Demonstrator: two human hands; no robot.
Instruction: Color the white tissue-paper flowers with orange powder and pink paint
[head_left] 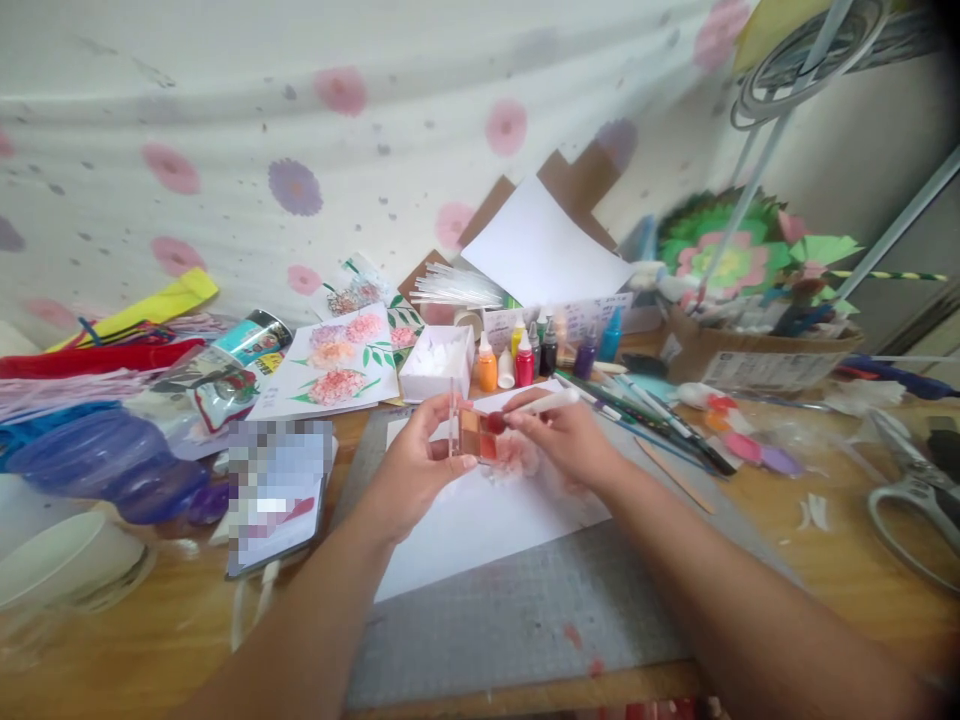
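Observation:
My left hand (425, 455) grips a small open makeup palette (474, 436) with tan, brown and reddish pans, tilted toward me. A makeup brush with a white handle (551, 402) is pinched in my right hand (562, 440). Its dark red bristles (496, 422) are at the palette's right side; whether they touch a pan I cannot tell. Below both hands lies a sheet of white paper (450, 540), with a soft pinkish-red smudge (517, 458) on it, partly hidden by my right hand.
A grey cutting mat (480, 650) lies under the paper. Behind stand a white box (436, 362) and several paint bottles (524, 360). At left are flower paintings (341, 365) and a propped phone (281, 500); at right, brushes and pens (675, 420) and scissors (915, 490).

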